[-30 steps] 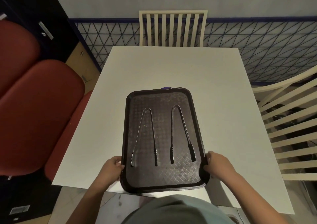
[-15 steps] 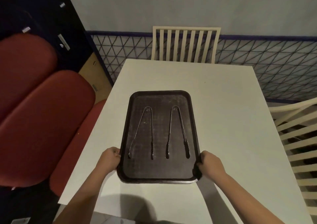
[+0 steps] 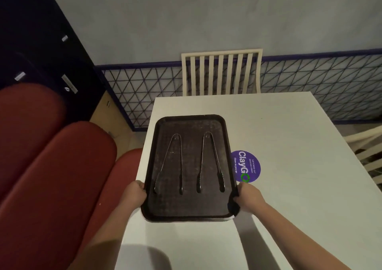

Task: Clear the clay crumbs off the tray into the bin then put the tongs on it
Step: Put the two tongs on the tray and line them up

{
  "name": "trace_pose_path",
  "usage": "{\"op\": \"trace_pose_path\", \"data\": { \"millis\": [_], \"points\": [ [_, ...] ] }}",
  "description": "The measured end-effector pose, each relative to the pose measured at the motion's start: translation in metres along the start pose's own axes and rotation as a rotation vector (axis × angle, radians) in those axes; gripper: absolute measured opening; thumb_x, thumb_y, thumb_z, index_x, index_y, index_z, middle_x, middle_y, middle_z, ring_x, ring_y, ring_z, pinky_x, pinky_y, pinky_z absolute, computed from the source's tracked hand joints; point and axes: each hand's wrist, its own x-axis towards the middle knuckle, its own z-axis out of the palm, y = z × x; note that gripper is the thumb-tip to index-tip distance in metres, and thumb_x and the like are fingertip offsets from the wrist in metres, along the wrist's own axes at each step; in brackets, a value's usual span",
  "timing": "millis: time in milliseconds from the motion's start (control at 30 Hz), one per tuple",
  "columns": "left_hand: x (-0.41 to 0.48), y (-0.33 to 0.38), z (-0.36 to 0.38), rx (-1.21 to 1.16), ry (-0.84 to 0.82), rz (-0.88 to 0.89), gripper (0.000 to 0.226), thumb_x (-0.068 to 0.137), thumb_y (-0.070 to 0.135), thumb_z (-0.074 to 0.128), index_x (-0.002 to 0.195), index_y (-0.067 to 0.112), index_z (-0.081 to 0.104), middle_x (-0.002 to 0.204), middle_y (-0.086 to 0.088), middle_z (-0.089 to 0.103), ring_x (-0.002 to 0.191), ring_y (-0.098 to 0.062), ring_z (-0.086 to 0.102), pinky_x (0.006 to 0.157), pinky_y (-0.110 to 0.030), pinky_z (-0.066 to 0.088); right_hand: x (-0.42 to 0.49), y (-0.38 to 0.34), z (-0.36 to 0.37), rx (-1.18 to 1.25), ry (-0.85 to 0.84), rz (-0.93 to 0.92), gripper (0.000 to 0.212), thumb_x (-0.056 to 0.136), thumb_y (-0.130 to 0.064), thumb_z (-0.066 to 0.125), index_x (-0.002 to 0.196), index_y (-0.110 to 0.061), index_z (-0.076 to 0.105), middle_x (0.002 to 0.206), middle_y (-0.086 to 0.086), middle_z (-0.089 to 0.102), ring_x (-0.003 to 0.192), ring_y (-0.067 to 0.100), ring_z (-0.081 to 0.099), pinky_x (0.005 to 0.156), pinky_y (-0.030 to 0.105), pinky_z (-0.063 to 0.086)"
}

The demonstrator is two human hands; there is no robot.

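Observation:
A dark rectangular tray (image 3: 190, 213) is held over the left part of the white table (image 3: 289, 166), its left rim past the table's left edge. Two metal tongs lie on it side by side, hinge ends away from me: the left tongs (image 3: 170, 162) and the right tongs (image 3: 209, 162). My left hand (image 3: 135, 195) grips the tray's near left rim. My right hand (image 3: 248, 195) grips its near right rim. Faint pale specks show on the tray's surface. No bin is in view.
A round purple sticker (image 3: 247, 166) lies on the table just right of the tray. A cream slatted chair (image 3: 221, 73) stands at the far end, another chair (image 3: 368, 145) at the right. Red padded seating (image 3: 51, 166) fills the left side.
Both hands have lifted and carried the tray forward and to the left, uncovering the purple sticker. My view has risen and shifted; the tongs stayed in place on the tray.

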Motion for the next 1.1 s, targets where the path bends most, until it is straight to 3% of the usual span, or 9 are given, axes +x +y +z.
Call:
{"op": "trace_pose_path", "data": {
  "millis": [133, 200, 267, 300, 367, 467, 533, 700, 1100],
  "points": [
    [0.018, -0.001, -0.01, -0.002, -0.04, 0.005, 0.025, 0.081, -0.005, 0.05, 0.061, 0.011, 0.054, 0.064, -0.014, 0.057, 0.069, -0.034, 0.057, 0.064, -0.037, 0.044, 0.008, -0.009, -0.002, 0.038, -0.024, 0.027, 0.014, 0.085, -0.019, 0.062, 0.096, -0.01, 0.06, 0.087, 0.005, 0.062, 0.083, 0.022, 0.064, 0.065, 0.023, 0.047],
    [0.02, 0.004, -0.015, 0.05, -0.04, 0.02, 0.012, 0.085, 0.002, 0.054, 0.082, 0.006, 0.066, 0.091, -0.022, 0.069, 0.084, -0.035, 0.063, 0.076, -0.04, 0.05, 0.009, -0.012, -0.007, 0.008, -0.016, 0.077, 0.028, 0.085, -0.025, 0.063, 0.108, -0.009, 0.061, 0.093, 0.006, 0.064, 0.087, 0.021, 0.064, 0.065, 0.024, 0.048],
    [0.018, 0.017, -0.019, 0.169, 0.042, 0.057, 0.031, 0.092, 0.016, 0.052, 0.119, 0.006, 0.061, 0.122, -0.019, 0.063, 0.11, -0.033, 0.06, 0.093, -0.038, 0.046, 0.009, -0.018, -0.015, -0.02, 0.117, 0.14, 0.035, 0.089, -0.032, 0.059, 0.117, -0.01, 0.057, 0.099, 0.005, 0.063, 0.093, 0.023, 0.063, 0.07, 0.027, 0.05],
    [0.014, 0.026, -0.02, 0.196, 0.101, 0.096, 0.037, 0.094, 0.022, 0.05, 0.127, 0.009, 0.057, 0.127, -0.016, 0.061, 0.116, -0.032, 0.057, 0.095, -0.038, 0.045, 0.01, -0.024, -0.018, 0.001, 0.207, 0.137, 0.036, 0.092, -0.036, 0.054, 0.118, -0.011, 0.055, 0.105, 0.006, 0.064, 0.096, 0.024, 0.063, 0.073, 0.03, 0.051],
    [0.006, 0.046, -0.016, 0.204, 0.162, 0.196, 0.042, 0.094, 0.037, 0.047, 0.128, 0.014, 0.056, 0.125, -0.012, 0.062, 0.113, -0.031, 0.058, 0.091, -0.038, 0.049, 0.013, -0.04, -0.023, 0.074, 0.32, 0.06, 0.041, 0.094, -0.046, 0.046, 0.116, -0.013, 0.058, 0.107, 0.008, 0.067, 0.097, 0.024, 0.063, 0.075, 0.031, 0.052],
    [-0.003, 0.065, 0.002, 0.363, 0.119, 0.261, 0.051, 0.091, 0.053, 0.043, 0.123, 0.015, 0.058, 0.118, -0.008, 0.062, 0.106, -0.028, 0.062, 0.083, -0.034, 0.052, 0.02, -0.065, -0.019, 0.019, 0.227, 0.011, 0.057, 0.091, -0.06, 0.037, 0.111, -0.012, 0.058, 0.101, 0.009, 0.068, 0.093, 0.025, 0.065, 0.074, 0.034, 0.053],
    [-0.006, 0.071, 0.011, 0.486, 0.096, 0.235, 0.045, 0.094, 0.045, 0.044, 0.121, 0.012, 0.057, 0.116, -0.01, 0.061, 0.105, -0.028, 0.062, 0.08, -0.034, 0.05, 0.027, -0.073, -0.013, -0.067, 0.17, 0.039, 0.054, 0.091, -0.058, 0.04, 0.11, -0.011, 0.058, 0.101, 0.008, 0.067, 0.092, 0.024, 0.065, 0.072, 0.033, 0.053],
    [-0.001, 0.07, 0.02, 0.557, 0.11, 0.178, 0.034, 0.094, 0.006, 0.043, 0.125, 0.01, 0.056, 0.122, -0.011, 0.06, 0.108, -0.029, 0.062, 0.086, -0.035, 0.05, 0.036, -0.073, -0.008, -0.242, 0.125, 0.076, 0.036, 0.092, -0.022, 0.057, 0.123, -0.006, 0.053, 0.115, 0.012, 0.064, 0.101, 0.028, 0.065, 0.086, 0.037, 0.055],
    [0.001, 0.068, 0.021, 0.537, 0.123, 0.206, 0.034, 0.094, 0.013, 0.043, 0.126, 0.011, 0.055, 0.121, -0.011, 0.06, 0.107, -0.029, 0.062, 0.082, -0.035, 0.05, 0.039, -0.076, -0.009, -0.232, 0.113, 0.116, 0.036, 0.092, -0.022, 0.056, 0.125, -0.006, 0.053, 0.115, 0.012, 0.064, 0.101, 0.028, 0.064, 0.086, 0.036, 0.055]
  ]
}}
